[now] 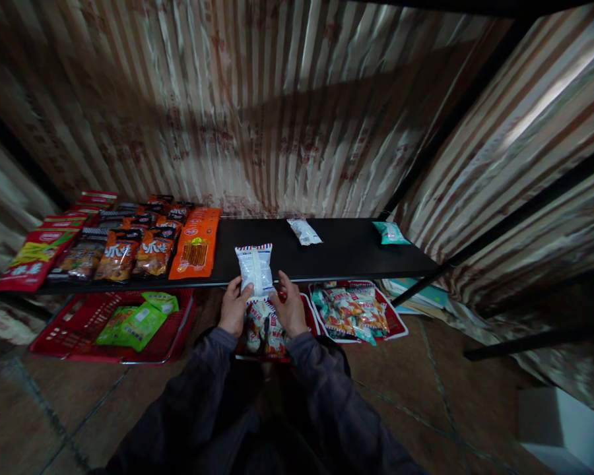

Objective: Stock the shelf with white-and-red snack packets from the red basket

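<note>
My left hand (235, 305) pinches the white packet (256, 270) at its lower-left edge — my right hand (290, 305), fingers spread, touches its lower right; the packet points to twelve o'clock.

“爪” on black-orange packets (153, 251)

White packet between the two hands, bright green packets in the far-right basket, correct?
No, the head view shows the bright green packets in the far-left basket. The white packet is between the left hand and right hand.
</note>
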Action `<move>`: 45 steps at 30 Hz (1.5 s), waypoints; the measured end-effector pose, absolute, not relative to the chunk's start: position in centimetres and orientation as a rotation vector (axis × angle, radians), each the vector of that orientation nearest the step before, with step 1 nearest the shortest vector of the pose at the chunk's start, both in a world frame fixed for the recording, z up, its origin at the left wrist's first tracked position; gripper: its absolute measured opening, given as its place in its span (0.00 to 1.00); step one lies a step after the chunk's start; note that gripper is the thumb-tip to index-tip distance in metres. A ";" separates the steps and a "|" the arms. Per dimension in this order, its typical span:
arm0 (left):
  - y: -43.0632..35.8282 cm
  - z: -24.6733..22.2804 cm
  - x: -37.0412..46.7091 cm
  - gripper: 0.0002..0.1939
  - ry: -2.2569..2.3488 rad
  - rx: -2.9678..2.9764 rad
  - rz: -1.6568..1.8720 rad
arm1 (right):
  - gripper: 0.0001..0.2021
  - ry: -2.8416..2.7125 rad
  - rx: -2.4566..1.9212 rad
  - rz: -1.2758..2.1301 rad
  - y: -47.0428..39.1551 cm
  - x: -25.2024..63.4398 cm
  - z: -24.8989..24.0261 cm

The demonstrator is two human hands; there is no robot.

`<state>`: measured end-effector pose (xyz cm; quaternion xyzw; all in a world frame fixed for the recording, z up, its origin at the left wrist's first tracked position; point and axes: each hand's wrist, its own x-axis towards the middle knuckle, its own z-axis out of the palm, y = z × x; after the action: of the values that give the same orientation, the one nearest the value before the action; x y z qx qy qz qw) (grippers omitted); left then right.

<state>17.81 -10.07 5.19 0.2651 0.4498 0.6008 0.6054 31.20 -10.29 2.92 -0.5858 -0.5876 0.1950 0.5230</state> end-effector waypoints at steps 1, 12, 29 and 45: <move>-10.1 5.2 17.9 0.33 1.045 0.620 1.400 | 0.25 -1.467 -1.403 0.363 -10.6 31.1 3.3; -10.6 4.5 18.6 0.27 1.030 0.792 1.449 | 0.19 -1.745 -1.290 0.146 -11.7 29.9 4.2; -11.6 5.1 17.9 0.24 1.164 1.186 1.411 | 0.35 -1.310 -1.208 0.883 -11.9 29.3 4.4; -10.2 3.1 17.3 0.23 1.196 0.852 1.364 | 0.19 -0.460 -0.971 1.257 -10.3 29.3 3.1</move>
<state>17.25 -10.24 3.12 0.3583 0.5029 0.5733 0.5385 29.25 -10.34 3.09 -0.4320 -0.2047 0.5591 0.6774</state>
